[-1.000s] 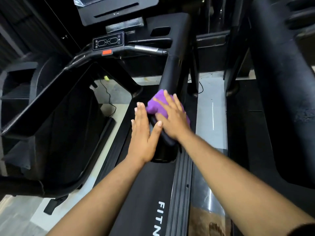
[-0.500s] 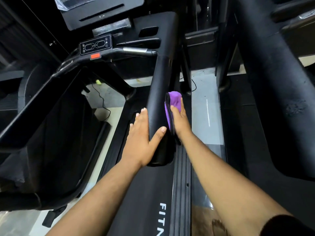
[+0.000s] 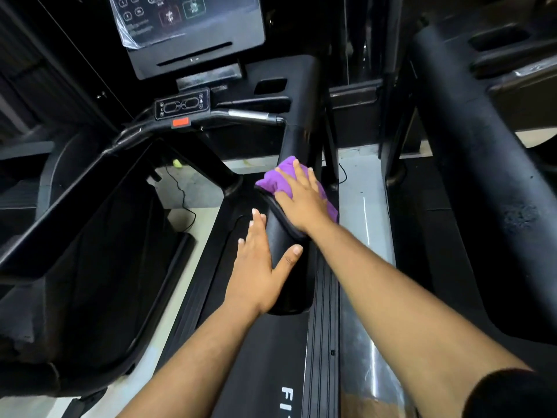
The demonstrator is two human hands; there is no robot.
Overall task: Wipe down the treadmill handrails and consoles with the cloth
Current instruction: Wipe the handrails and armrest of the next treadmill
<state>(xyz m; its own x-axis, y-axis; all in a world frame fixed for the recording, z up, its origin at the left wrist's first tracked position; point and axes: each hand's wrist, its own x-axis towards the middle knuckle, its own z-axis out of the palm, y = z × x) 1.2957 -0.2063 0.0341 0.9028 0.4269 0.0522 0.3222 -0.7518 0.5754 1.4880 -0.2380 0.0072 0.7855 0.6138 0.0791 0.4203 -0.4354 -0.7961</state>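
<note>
A thick black handrail (image 3: 297,140) of the treadmill runs from the console toward me in the middle of the view. A purple cloth (image 3: 278,181) lies over the top of the rail. My right hand (image 3: 303,200) presses flat on the cloth with straight, spread fingers. My left hand (image 3: 262,260) rests against the rail's left side near its end, fingers straight and thumb across the top. The console screen (image 3: 187,28), partly under plastic film, stands at the top, with a small control panel (image 3: 182,105) and a red tab below it.
A second thick black rail (image 3: 470,164) of a neighbouring machine runs down the right side. The left handrail (image 3: 75,182) slants across the left. A black cable (image 3: 184,200) lies on the pale floor. The ribbed side strip (image 3: 322,327) runs below the rail.
My right hand brought the cloth from the rail's right side back up over the top. The view tilted up, so the console screen now shows. My left hand stays on the rail.
</note>
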